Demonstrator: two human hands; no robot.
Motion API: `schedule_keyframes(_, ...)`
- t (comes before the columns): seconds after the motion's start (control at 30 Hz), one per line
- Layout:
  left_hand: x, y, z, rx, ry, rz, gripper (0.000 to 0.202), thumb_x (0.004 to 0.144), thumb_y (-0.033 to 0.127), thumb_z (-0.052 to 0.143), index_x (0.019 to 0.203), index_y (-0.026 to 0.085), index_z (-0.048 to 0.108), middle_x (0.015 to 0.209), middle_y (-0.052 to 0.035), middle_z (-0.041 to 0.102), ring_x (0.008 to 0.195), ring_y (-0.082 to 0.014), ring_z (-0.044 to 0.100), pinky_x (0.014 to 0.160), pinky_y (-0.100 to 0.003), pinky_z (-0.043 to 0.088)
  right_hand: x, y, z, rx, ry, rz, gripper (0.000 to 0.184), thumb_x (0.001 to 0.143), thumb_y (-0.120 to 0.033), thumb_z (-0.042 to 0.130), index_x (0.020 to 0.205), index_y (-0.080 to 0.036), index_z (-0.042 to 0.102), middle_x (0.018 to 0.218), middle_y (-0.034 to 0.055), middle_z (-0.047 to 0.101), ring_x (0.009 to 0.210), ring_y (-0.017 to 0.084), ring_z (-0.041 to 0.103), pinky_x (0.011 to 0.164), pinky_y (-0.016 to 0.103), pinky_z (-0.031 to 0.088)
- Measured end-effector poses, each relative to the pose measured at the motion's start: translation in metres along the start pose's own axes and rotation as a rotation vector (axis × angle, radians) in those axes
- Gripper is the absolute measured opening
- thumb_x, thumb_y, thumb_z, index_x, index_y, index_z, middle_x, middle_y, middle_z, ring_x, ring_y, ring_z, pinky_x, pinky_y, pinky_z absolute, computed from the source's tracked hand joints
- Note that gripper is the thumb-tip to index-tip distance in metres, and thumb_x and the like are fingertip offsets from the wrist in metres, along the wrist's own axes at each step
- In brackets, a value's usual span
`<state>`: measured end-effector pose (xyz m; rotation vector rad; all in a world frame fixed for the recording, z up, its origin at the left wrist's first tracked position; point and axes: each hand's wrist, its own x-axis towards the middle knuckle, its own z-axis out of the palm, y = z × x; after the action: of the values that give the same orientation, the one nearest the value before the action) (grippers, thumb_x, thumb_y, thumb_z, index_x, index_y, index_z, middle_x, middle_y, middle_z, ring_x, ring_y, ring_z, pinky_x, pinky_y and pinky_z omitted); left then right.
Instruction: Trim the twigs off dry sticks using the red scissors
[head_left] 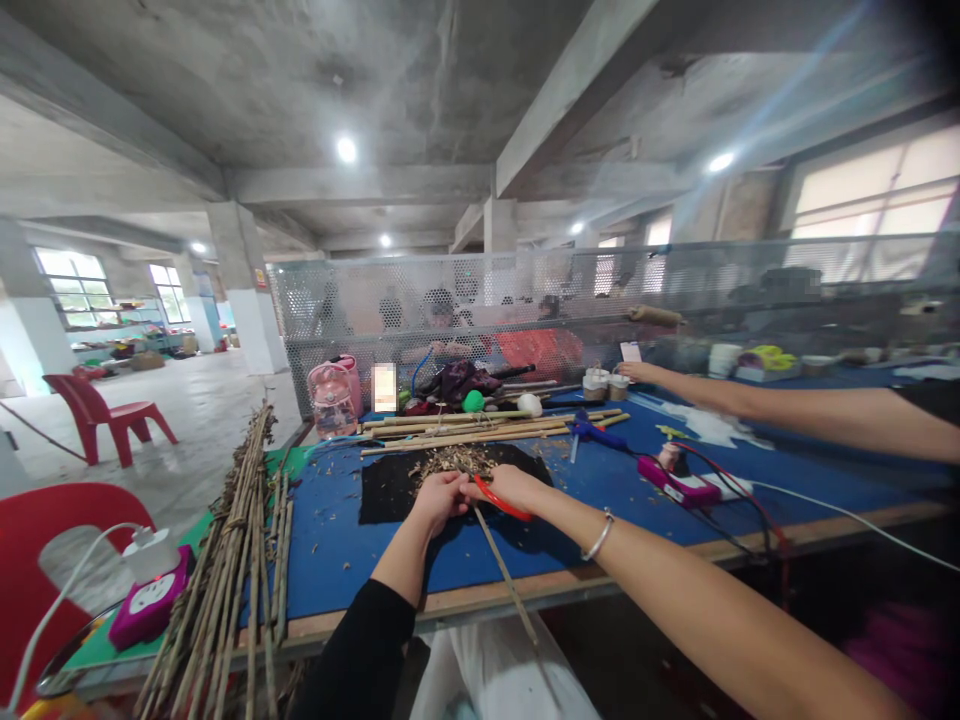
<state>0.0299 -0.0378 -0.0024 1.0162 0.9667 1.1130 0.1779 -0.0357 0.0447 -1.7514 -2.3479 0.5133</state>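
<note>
The work looks to be partway along. A pile of trimmings [450, 460] lies on the black cloth [379, 495] at the middle of the frame, and several cleaned sticks [465, 432] lie crosswise on the blue desk [345, 560] just behind it, so a fair number seem done. A large bundle of rough stems [232, 570] rests along the desk's left edge, which suggests much is left.

The thin stick [504, 572] in hand runs from the cloth's near edge down toward the lower middle of the frame, past the desk's front edge. The left hand [437, 497] is clenched around its upper end. The right hand [514, 486], touching the left, grasps a red-handled cutter [501, 503] at the same spot; whether its blades are closed on the stick I cannot tell. Both forearms reach forward, converging over the cloth, the left in a black sleeve, the right bare with a bracelet.

At right, a co-worker's hand [637, 371] reaches across to some white cups [600, 381].
</note>
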Motion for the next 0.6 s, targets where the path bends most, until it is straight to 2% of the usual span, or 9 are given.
schedule_keyframes(0.33, 0.0021, -0.0016, -0.0009, 0.022, 0.011, 0.006, 0.029, 0.065, 0.037, 0.07, 0.061, 0.012, 0.054, 0.05, 0.0019, 0.049, 0.042, -0.0043, 0.043, 0.042, -0.016, 0.035, -0.0028, -0.0002, 0.0063, 0.055, 0.021, 0.065, 0.056, 0.066, -0.07, 0.05, 0.084, -0.02, 0.068, 0.082, 0.0084, 0.068, 0.077, 0.024, 0.063, 0.06, 0.026, 0.044)
schedule_keyframes(0.6, -0.0011, 0.0006, 0.0, 0.027, -0.028, -0.017, 0.011, 0.072, 0.026, 0.06, 0.068, 0.016, 0.06, 0.059, -0.0021, 0.058, 0.047, -0.0079, 0.051, 0.045, -0.018, 0.038, 0.0, -0.0006, 0.0045, 0.037, 0.041, 0.033, 0.058, 0.069, -0.069, 0.049, 0.084, -0.017, 0.069, 0.083, 0.0091, 0.068, 0.077, 0.022, 0.063, 0.061, 0.024, 0.044)
